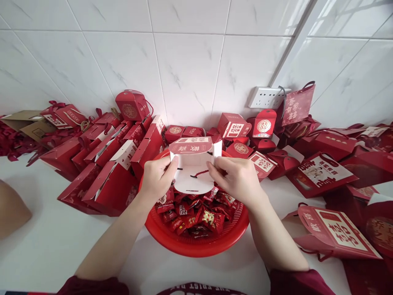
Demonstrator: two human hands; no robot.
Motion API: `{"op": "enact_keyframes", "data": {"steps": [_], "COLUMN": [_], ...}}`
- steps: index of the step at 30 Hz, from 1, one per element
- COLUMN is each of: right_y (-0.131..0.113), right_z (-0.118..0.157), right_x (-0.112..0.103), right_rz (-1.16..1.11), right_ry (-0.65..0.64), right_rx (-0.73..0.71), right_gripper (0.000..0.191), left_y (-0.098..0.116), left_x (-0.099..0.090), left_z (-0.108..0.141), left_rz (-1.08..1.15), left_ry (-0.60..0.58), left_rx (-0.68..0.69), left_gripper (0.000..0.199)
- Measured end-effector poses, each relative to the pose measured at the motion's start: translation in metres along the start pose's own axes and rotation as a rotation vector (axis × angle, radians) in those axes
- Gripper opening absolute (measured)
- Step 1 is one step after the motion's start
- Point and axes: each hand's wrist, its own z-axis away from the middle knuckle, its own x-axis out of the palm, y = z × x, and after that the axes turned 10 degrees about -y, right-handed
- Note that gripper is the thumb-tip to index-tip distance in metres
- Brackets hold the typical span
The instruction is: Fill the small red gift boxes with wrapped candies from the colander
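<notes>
Between my two hands is a small red gift box (193, 146), its top flaps spread so that the white inside shows. My left hand (158, 175) pinches the left side of the box, while my right hand (236, 175) grips the right side near a dark red cord handle (201, 173). The box is held above a round red plastic basket (196, 250). Several red-wrapped candies (211, 219) lie in that basket. My wrists and the box hide the basket's far part.
Rows of red gift boxes (107, 190) stand at the left, with more boxes (346, 233) at the right. A power strip (267, 97) is on the white tiled wall (187, 73). Part of another person's arm (12, 211) shows at the left edge.
</notes>
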Motion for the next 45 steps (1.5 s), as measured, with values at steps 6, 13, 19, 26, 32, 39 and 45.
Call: {"op": "enact_keyframes", "data": {"steps": [6, 13, 19, 26, 32, 39, 45], "right_y": [-0.002, -0.003, 0.001, 0.007, 0.004, -0.005, -0.015], "right_z": [-0.002, -0.003, -0.002, 0.000, 0.002, 0.002, 0.002], "right_x": [-0.003, -0.004, -0.001, 0.004, 0.005, 0.001, -0.006], "right_rz": [0.134, 0.245, 0.216, 0.078, 0.085, 0.178, 0.080], "right_ry": [0.158, 0.156, 0.130, 0.026, -0.047, 0.057, -0.080], "right_rx": [-0.331, -0.270, -0.211, -0.272, -0.360, -0.323, -0.389], "right_gripper": [0.028, 0.054, 0.050, 0.042, 0.031, 0.035, 0.019], "left_y": [-0.001, -0.001, 0.003, 0.008, 0.014, 0.013, -0.001], "left_x": [0.003, 0.004, 0.003, 0.004, 0.001, -0.004, -0.021], "left_z": [0.001, 0.004, 0.005, 0.007, 0.009, 0.007, 0.001], "left_rz": [-0.243, -0.401, -0.490, -0.484, -0.326, -0.474, -0.536], "left_ry": [0.058, 0.135, 0.171, 0.166, 0.210, 0.240, 0.362], "left_rx": [0.235, 0.437, 0.535, 0.531, 0.576, 0.515, 0.329], "left_gripper": [0.044, 0.038, 0.039, 0.038, 0.014, 0.025, 0.017]}}
